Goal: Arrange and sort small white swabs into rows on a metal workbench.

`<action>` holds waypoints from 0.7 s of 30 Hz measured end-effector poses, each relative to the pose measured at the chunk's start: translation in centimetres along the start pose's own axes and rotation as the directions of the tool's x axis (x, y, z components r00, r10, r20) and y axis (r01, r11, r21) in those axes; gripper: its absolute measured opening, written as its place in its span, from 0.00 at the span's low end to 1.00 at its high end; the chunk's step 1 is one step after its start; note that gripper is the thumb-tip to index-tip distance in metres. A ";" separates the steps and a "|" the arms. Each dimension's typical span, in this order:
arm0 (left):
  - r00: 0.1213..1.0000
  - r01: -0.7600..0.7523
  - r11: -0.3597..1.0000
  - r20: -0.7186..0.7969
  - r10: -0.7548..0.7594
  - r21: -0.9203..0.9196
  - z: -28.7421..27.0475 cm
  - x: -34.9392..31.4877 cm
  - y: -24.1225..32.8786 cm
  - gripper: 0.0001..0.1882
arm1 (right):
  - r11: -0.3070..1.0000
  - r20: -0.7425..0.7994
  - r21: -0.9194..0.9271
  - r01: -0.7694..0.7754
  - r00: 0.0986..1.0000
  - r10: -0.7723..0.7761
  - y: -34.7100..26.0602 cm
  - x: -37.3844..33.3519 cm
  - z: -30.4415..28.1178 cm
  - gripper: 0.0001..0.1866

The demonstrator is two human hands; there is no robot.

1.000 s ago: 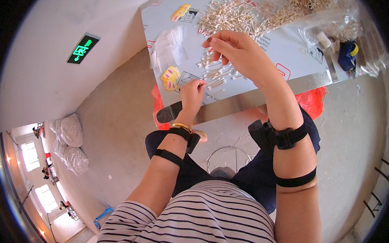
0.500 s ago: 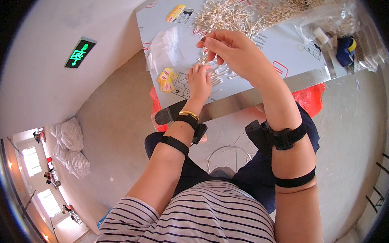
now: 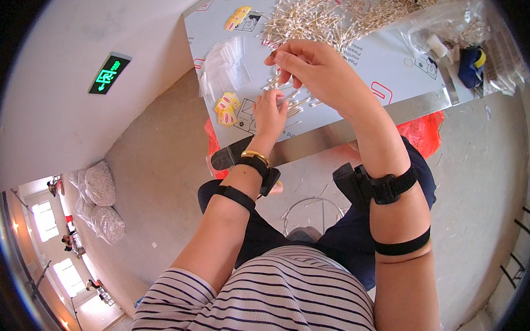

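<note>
My right hand (image 3: pixel 308 63) hovers over the near side of the heap of cotton swabs (image 3: pixel 302 24), thumb and fingers closed in a pinch. Whatever sits between those fingertips is too small to make out. Lower and to the left, my left hand (image 3: pixel 269 116) rests at the table with its fingers curled in around cotton swabs (image 3: pixel 276 83). Some loose swabs (image 3: pixel 299 107) lie just right of its fingers. Left of my hands lie a stack of clear plastic bags (image 3: pixel 224 68) and a few yellow printed cards (image 3: pixel 226 109).
Another yellow piece (image 3: pixel 238 17) lies at the far left of the metal-topped table (image 3: pixel 396 77). On its right are a big clear bag (image 3: pixel 450 32) and a dark blue object with a yellow part (image 3: pixel 471 66). Red plastic (image 3: pixel 422 133) hangs below the edge. White sacks (image 3: pixel 101 186) stand by the wall.
Both hands have barely moved. My right hand has shifted slightly left, and the fingers of my left hand have curled a little.
</note>
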State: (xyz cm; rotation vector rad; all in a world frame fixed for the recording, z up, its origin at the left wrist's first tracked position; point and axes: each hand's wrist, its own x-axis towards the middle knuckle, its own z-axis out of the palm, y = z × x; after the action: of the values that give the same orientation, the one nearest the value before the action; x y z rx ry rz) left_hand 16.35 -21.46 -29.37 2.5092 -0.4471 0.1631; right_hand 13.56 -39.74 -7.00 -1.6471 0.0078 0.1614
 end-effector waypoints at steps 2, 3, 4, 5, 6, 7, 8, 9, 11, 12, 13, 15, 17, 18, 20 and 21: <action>1.000 0.004 1.000 -0.011 -0.004 -0.023 0.0 0.4 0.3 0.06 | 1.000 -0.004 0.002 0.001 1.000 -0.001 0.0 -0.1 0.0 0.12; 1.000 0.003 1.000 -0.009 -0.003 -0.023 0.0 0.6 0.5 0.06 | 1.000 -0.008 0.004 0.002 1.000 -0.002 0.1 -0.1 -0.1 0.12; 1.000 -0.018 1.000 0.010 0.018 0.009 0.0 0.8 0.7 0.06 | 1.000 -0.011 0.005 0.000 1.000 0.000 0.1 -0.1 -0.1 0.12; 0.999 -0.039 0.998 0.028 0.037 0.045 0.0 1.0 0.6 0.06 | 1.000 -0.012 0.002 0.002 1.000 -0.002 0.1 -0.1 -0.1 0.12; 0.999 -0.040 0.998 0.029 0.038 0.046 0.0 1.2 0.6 0.06 | 1.000 -0.013 -0.002 0.004 1.000 -0.004 0.0 -0.1 0.0 0.12; 0.999 -0.021 0.998 0.030 0.019 0.058 0.0 1.4 0.5 0.06 | 1.000 -0.014 0.000 0.005 1.000 -0.004 -0.1 -0.2 0.0 0.12; 1.000 -0.003 0.998 0.030 0.000 0.069 0.1 1.6 0.4 0.07 | 1.000 -0.009 0.008 -0.009 1.000 0.009 -0.4 -0.2 0.1 0.12; 1.000 -0.004 0.998 0.031 0.002 0.069 0.2 1.7 0.2 0.07 | 1.000 -0.004 0.016 -0.022 1.000 0.022 -0.5 -0.3 0.1 0.12; 0.998 0.013 0.998 0.055 -0.016 0.060 0.3 2.0 0.1 0.07 | 1.000 0.010 0.008 -0.021 1.000 0.021 -0.4 -0.2 -0.1 0.12; 0.998 0.011 0.998 0.056 -0.014 0.059 0.4 2.0 0.1 0.07 | 1.000 0.025 -0.001 -0.021 0.999 0.021 -0.4 -0.2 -0.2 0.12; 0.998 0.025 0.999 0.058 -0.027 0.035 0.4 2.0 0.1 0.06 | 1.000 0.023 -0.001 -0.021 1.000 0.021 -0.2 -0.1 -0.2 0.12; 0.997 0.039 0.999 0.065 -0.039 0.009 0.4 2.0 0.3 0.06 | 0.999 0.004 0.024 0.037 0.999 -0.037 0.2 0.1 -0.1 0.12; 0.999 -0.026 0.999 0.041 0.025 0.030 0.3 1.9 0.0 0.05 | 1.000 0.005 0.011 0.026 1.000 -0.026 0.2 0.0 -0.2 0.12; 0.999 -0.025 0.999 0.041 0.024 0.032 0.0 1.8 -0.4 0.05 | 1.000 0.009 -0.001 0.017 1.000 -0.017 0.0 0.0 -0.1 0.13; 0.995 -0.041 0.999 0.095 0.041 0.004 -0.5 1.8 -0.9 0.04 | 1.000 0.013 -0.007 0.014 1.000 -0.014 0.0 -0.1 0.0 0.12; 0.995 -0.043 0.999 0.095 0.043 0.002 -0.7 1.7 -0.9 0.04 | 1.000 0.016 -0.014 0.009 1.000 -0.009 -0.1 -0.1 -0.1 0.12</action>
State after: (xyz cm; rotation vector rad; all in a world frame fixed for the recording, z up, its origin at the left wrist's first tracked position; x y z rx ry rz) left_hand 18.19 -20.84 -28.89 2.5201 -0.5405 0.0611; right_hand 13.47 -39.81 -6.93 -1.6593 -0.0126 0.1681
